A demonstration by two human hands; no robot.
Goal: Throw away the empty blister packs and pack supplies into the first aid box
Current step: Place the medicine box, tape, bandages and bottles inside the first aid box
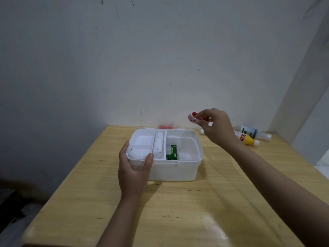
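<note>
A white translucent first aid box (187,168) stands open in the middle of the wooden table. A white inner tray (144,139) sits in its left half and holds white bandage rolls (158,145). A green carton (172,152) stands in the right half. My left hand (133,168) grips the box's front left corner, thumb on the rim. My right hand (216,126) hovers above the box's back right corner, pinching a small red and white roll (192,117) at the fingertips.
Bottles lie at the table's back right: a yellow one (248,139) and a white one with a green label (254,133). The box's red lid part (166,126) shows behind it by the wall. Dark clutter lies on the floor at left.
</note>
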